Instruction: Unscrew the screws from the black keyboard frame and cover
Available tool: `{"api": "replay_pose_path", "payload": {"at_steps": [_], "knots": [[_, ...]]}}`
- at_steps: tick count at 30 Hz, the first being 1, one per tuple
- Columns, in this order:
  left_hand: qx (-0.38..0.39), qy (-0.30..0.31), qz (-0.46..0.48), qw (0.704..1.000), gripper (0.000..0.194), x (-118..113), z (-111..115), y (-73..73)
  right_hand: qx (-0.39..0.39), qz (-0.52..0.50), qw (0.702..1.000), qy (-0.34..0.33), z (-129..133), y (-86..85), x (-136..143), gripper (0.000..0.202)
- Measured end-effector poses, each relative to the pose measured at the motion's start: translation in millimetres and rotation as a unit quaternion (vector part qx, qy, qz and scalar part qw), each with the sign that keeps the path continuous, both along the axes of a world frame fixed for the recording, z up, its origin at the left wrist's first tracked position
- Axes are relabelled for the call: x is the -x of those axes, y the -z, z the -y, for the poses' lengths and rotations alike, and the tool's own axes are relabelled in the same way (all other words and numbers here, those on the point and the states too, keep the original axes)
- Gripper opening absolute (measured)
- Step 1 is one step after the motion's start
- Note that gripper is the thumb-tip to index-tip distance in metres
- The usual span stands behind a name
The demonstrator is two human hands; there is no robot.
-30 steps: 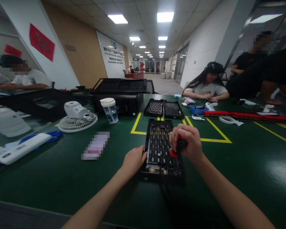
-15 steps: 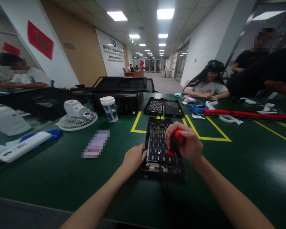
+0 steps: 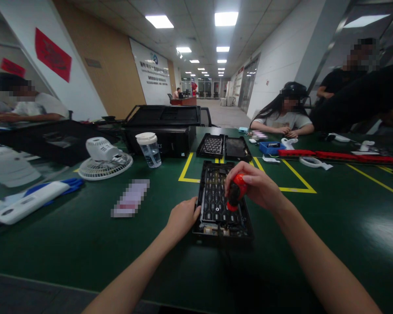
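In front of me on the green table lies a shallow black case (image 3: 212, 201), its inside facing up, with rows of dark oval cells and wiring at the near end. My left hand (image 3: 182, 216) grips its left edge, the thumb over the rim. My right hand (image 3: 253, 185) is closed round a red-and-black screwdriver (image 3: 236, 192), above the right half of the case. The handle's dark end points towards me, and its working tip is hidden. A small bright round spot, perhaps a screw, shows near the middle of the case.
Behind the case lies another opened black case (image 3: 238, 148). Left of me are a phone-like pixelated item (image 3: 131, 198), a lidded cup (image 3: 149, 150), a white fan (image 3: 105, 159) and a large black box (image 3: 175, 141). Right, a blue tray (image 3: 271, 148); people sit and stand around.
My right hand and the screwdriver have shifted slightly left and tilted, with the wrist turned. My left hand still holds the case's edge, and the case stays put.
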State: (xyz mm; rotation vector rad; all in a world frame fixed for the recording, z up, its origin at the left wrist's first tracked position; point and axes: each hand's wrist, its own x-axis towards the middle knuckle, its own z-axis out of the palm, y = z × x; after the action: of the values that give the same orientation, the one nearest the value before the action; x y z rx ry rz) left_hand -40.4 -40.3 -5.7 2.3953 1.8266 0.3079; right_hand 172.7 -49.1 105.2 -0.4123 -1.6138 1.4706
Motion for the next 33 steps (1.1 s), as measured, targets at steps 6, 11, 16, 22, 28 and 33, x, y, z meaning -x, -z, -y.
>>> {"api": "replay_pose_path", "payload": {"at_steps": [6, 11, 16, 22, 28, 33], "knots": [[0.004, -0.006, 0.004, 1.000, 0.034, -0.7, -0.4, -0.2, -0.027, 0.033, 0.999, 0.004, -2.1, -3.8, -10.5, 0.013], [0.001, -0.004, 0.003, 1.000, 0.034, -1.0, -1.0, 0.4, -0.046, 0.050, 0.997, 0.019, -4.3, -1.8, -14.3, 0.012], [0.004, -0.007, 0.002, 1.000, 0.034, -2.0, -0.9, -1.2, -0.077, 0.063, 0.994, 0.036, -5.3, 0.2, -15.7, 0.012], [-0.002, -0.002, 0.000, 1.000, 0.033, -1.2, -1.0, 1.4, -0.103, 0.067, 0.991, 0.048, -6.2, -0.3, -13.7, 0.011], [-0.010, 0.002, 0.004, 1.000, 0.034, 0.0, -1.0, 2.9, -0.116, 0.066, 0.989, 0.066, -3.3, -2.5, -11.1, 0.011], [0.000, -0.002, 0.008, 1.000, 0.035, -0.4, 0.0, 1.4, -0.117, 0.053, 0.987, 0.096, -0.7, -3.2, -8.1, 0.018]]}}
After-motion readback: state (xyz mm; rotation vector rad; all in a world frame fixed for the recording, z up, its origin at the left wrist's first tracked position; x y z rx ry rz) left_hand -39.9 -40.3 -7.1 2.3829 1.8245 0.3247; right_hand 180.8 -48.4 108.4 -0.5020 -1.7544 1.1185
